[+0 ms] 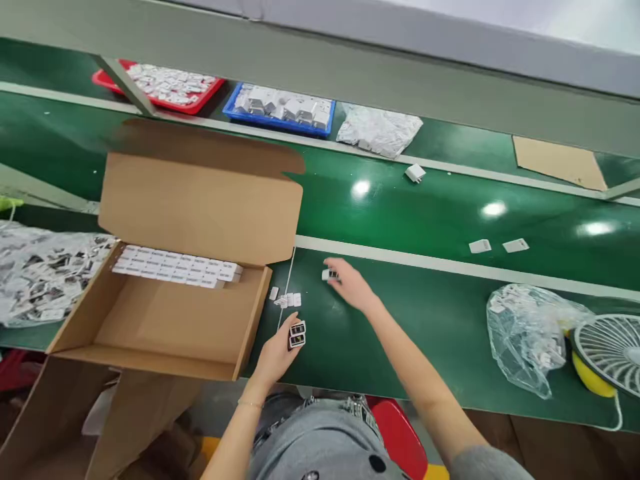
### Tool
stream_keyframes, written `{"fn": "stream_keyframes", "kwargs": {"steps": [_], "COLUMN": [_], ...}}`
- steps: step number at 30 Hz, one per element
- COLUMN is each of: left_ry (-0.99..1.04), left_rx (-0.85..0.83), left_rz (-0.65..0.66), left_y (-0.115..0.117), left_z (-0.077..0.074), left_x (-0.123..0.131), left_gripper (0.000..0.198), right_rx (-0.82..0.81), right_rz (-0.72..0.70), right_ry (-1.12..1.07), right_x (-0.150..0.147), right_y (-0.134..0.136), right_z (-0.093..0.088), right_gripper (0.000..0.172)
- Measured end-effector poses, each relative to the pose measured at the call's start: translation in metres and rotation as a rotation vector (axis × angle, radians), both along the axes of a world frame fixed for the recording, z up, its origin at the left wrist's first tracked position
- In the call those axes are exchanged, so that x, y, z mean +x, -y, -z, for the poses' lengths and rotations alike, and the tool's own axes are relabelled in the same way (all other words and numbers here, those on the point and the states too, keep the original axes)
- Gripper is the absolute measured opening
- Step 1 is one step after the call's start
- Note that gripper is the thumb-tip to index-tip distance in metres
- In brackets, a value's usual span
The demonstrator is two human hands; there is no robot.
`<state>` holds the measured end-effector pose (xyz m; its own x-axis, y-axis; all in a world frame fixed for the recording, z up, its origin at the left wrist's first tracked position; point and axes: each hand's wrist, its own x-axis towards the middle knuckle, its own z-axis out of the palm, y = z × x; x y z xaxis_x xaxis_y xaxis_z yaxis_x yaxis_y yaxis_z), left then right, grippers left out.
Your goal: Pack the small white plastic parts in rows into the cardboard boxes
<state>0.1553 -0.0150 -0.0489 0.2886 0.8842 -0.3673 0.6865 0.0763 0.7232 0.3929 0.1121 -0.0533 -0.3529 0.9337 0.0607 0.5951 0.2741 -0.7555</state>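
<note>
My left hand (pixel 276 353) is closed round two small white housings (pixel 297 335) with dark open ends, near the front edge of the green bench. Farther right and higher, my right hand (pixel 350 285) pinches another small white housing (pixel 330 274) just above the bench top. Between my left hand and the back strip lie several small flat white pieces (pixel 290 300). Left of them stands an open cardboard box (pixel 170 327), its lid folded back, with rows of white boxed pieces (pixel 175 267) along its rear side.
Bags of small parts lie at the far left (pixel 45 280) and right (pixel 525 333), beside a yellow fan (pixel 610 353). A red tray (pixel 210 99), a blue tray (pixel 280 123) and another bag (pixel 377 130) sit behind, under a shelf beam. Loose white pieces (pixel 480 247) lie on the green belt.
</note>
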Motion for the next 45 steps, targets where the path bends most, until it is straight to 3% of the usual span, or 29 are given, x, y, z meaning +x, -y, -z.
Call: {"fn": "stream_keyframes", "kwargs": {"steps": [3, 5, 8, 10, 13, 15, 19, 22, 24, 27, 32, 35, 41, 45], "left_ry": [0.006, 0.001, 0.029, 0.065, 0.131, 0.212, 0.402, 0.498, 0.536, 0.558, 0.506, 0.564, 0.594, 0.595], "left_rx": [0.02, 0.058, 0.095, 0.114, 0.126, 0.098, -0.169, -0.284, -0.258, -0.165, -0.259, -0.304, -0.177, -0.126], "left_rz": [0.039, 0.044, -0.011, -0.062, -0.138, -0.216, -0.328, -0.292, -0.248, -0.23, -0.291, -0.344, -0.395, -0.422], "left_y": [-0.001, 0.0, 0.005, 0.009, 0.015, 0.018, 0.023, 0.022, 0.02, 0.019, 0.022, 0.023, 0.018, 0.013], "left_z": [-0.001, -0.004, -0.004, 0.001, 0.01, 0.016, 0.022, 0.023, 0.023, 0.022, 0.021, 0.025, 0.033, 0.032], "left_x": [-0.008, -0.012, -0.019, -0.023, -0.027, -0.027, -0.021, -0.016, -0.014, -0.014, -0.024, -0.03, -0.027, -0.02], "left_gripper": [0.047, 0.042, 0.041, 0.041, 0.043, 0.049, 0.056, 0.052, 0.051, 0.058, 0.059, 0.049, 0.038, 0.033], "right_rx": [-0.052, 0.007, 0.184, 0.275, 0.305, 0.269, 0.094, -0.088, -0.144, -0.141, -0.099, -0.091, -0.174, -0.217], "right_rz": [-0.155, -0.161, -0.115, -0.128, -0.164, -0.13, 0.045, 0.119, 0.187, 0.219, 0.038, 0.076, 0.212, 0.362], "right_ry": [0.156, 0.22, 0.303, 0.407, 0.579, 0.603, 0.273, -0.041, -0.075, 0.11, 0.237, 0.16, -0.042, -0.244], "right_x": [-0.028, -0.042, -0.064, -0.08, -0.104, -0.111, -0.101, -0.088, -0.083, -0.079, -0.08, -0.078, -0.074, -0.077], "right_y": [0.051, 0.063, 0.06, 0.053, 0.045, 0.046, 0.071, 0.106, 0.128, 0.145, 0.141, 0.136, 0.139, 0.139], "right_z": [0.003, -0.001, -0.011, -0.013, -0.008, -0.008, -0.021, -0.022, -0.012, 0.008, 0.016, 0.013, 0.025, 0.029], "right_gripper": [0.042, 0.045, 0.048, 0.041, 0.02, 0.023, 0.025, 0.029, 0.033, 0.033, 0.046, 0.054, 0.021, 0.018]}}
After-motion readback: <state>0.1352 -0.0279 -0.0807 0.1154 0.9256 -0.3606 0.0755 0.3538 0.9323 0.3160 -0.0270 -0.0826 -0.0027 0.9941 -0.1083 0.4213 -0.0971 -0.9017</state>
